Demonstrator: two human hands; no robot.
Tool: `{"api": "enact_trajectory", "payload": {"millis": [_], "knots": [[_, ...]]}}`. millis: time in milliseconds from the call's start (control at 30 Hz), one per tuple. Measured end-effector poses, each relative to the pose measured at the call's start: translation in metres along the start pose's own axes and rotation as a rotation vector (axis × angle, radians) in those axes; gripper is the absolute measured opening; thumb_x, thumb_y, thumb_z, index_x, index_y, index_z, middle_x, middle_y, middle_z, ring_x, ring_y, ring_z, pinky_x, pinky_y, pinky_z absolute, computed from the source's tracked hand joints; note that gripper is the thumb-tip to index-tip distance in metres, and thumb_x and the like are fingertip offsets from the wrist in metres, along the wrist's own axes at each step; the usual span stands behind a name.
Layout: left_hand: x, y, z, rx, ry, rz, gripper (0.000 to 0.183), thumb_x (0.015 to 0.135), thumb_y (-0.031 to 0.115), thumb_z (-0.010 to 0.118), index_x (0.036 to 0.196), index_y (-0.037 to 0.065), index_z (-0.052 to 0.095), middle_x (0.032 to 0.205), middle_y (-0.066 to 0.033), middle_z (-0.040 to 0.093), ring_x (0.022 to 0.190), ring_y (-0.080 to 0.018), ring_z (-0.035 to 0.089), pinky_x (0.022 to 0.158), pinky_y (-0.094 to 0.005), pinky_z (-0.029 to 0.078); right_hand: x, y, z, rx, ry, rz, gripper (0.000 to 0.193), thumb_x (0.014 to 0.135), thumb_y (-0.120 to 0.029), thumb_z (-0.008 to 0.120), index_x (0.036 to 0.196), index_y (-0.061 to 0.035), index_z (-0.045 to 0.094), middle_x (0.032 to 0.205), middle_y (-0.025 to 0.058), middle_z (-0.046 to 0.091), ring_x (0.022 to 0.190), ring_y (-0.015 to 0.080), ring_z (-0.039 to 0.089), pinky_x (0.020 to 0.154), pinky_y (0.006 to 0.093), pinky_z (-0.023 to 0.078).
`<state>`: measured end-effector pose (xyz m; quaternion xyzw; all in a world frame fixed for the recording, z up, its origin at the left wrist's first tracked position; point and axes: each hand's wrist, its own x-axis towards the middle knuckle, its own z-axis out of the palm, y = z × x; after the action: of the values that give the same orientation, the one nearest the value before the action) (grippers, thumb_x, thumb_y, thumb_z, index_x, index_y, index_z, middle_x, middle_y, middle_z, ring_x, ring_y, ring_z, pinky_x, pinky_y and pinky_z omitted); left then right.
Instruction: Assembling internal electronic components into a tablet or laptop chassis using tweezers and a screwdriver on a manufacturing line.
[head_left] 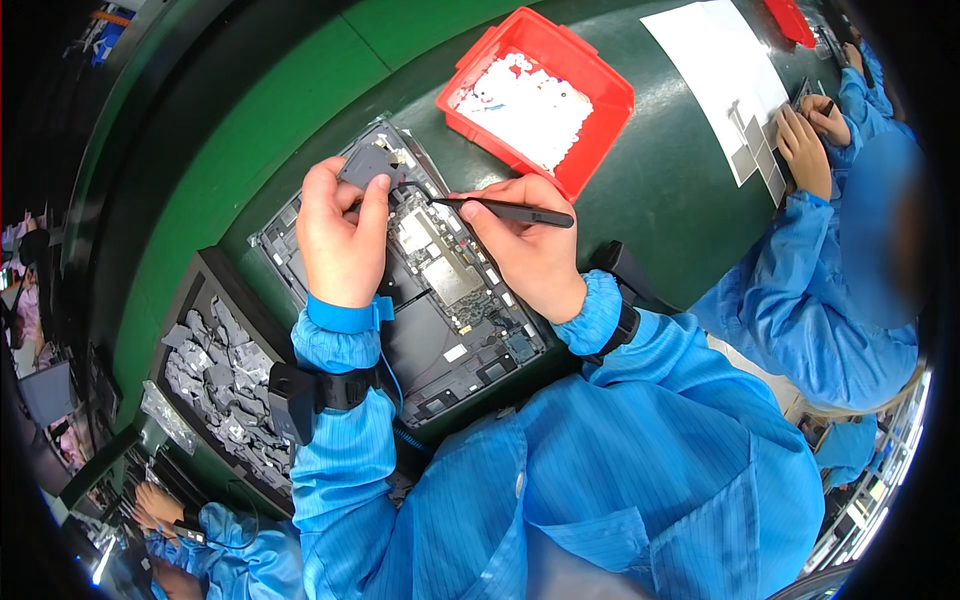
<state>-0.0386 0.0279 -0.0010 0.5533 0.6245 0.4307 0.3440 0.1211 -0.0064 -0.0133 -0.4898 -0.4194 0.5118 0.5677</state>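
Observation:
An opened laptop chassis (455,345) lies on the green bench with its circuit boards exposed. My left hand (340,235) pinches a small grey square part (368,165) over the chassis's far corner. My right hand (530,245) grips black tweezers (505,210), and their tip points left toward the grey part. Both forearms wear blue sleeves with black wrist bands.
A red tray (600,85) with white bits stands beyond the chassis. A black tray (205,275) of grey metal parts lies at my left. A co-worker in blue (830,290) sits at the right, hands by a white sheet (720,70). Another person's hands (160,505) show at lower left.

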Motion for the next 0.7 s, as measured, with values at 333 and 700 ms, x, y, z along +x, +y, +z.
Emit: {"api": "enact_trajectory", "payload": {"millis": [333,700], "knots": [[0.002,-0.007,0.001,-0.009,0.013,0.03,0.03,0.081,0.006,0.064,0.104,-0.005,0.047,0.067,-0.0096,0.063,0.056,-0.0079,0.056,0.049,-0.0218,0.044,-0.001,0.001,-0.001,-0.036,-0.003,-0.036,0.014,0.078,0.006,0.063,0.086,0.0043,0.052,0.088,0.0123,0.063,0.081,0.0138,0.062,0.071,0.027,0.055],[0.003,-0.011,0.001,-0.054,0.011,0.041,0.03,0.082,0.005,0.064,0.104,-0.004,0.047,0.067,-0.0092,0.062,0.057,-0.008,0.056,0.049,-0.0216,0.044,-0.001,0.006,0.001,0.084,-0.002,0.003,0.013,0.078,0.006,0.062,0.085,0.0042,0.051,0.088,0.013,0.063,0.08,0.0137,0.063,0.07,0.027,0.055]]}}
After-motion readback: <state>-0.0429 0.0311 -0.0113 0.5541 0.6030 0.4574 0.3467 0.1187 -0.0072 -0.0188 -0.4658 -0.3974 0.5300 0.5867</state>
